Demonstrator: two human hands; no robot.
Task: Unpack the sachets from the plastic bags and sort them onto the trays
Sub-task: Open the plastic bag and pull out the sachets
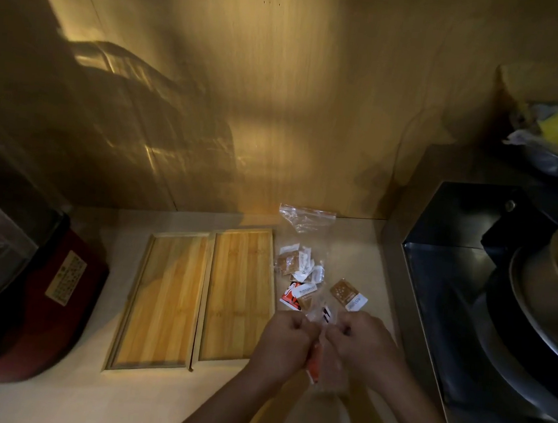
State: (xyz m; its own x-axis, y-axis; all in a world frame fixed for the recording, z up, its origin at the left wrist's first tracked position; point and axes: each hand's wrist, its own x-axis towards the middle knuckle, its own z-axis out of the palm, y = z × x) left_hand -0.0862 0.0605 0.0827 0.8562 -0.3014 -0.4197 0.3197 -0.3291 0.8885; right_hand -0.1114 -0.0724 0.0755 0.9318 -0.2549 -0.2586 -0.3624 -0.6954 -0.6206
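Hands: left hand [288, 331] and right hand [357, 335] are clenching the mouth of a clear crinkly plastic bag [325, 369], fingers pinching opposite edges.
Bag: hanging between the fists over the pale desk [82, 403], beside two empty bamboo trays [201, 299].
Handling: probably light, slippery film; gripping near the opening is looking best.
Sachets: small loose paper packets [302, 275] are lying behind the hands.

Sachet print [307, 288] too small to read — forearms cut off below.
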